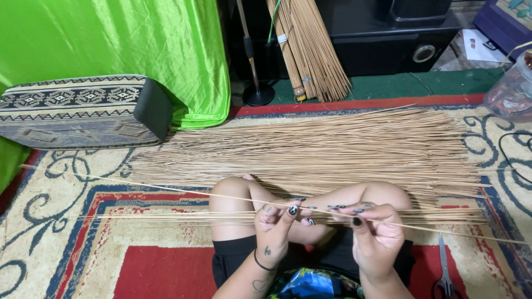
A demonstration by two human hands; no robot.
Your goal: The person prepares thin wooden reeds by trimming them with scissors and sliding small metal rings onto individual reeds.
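Right now I am looking down at my two hands working over my crossed legs. My left hand [273,228] is pinching a single thin stick [166,189] between thumb and fingertips, and my right hand [376,231] is closing its fingers on the same stick further along, so both are clamped on it rather than spread apart. The stick is running slantwise across my knees, from far out over the patterned carpet [61,232] on my left to beyond my right knee. To handle it well, I judge I should be keeping the grips close together and light, since so thin a stick could bend or snap. Just under my hands a small bundle of sticks [166,217] is lying across my lap. A pair of scissors [445,271] is resting on the carpet by my right thigh. Beyond my knees the large heap of sticks [332,147] is spreading wide. Farther off, a patterned cushion [77,108], a green cloth [122,39] and a tied broom [310,50] are standing.
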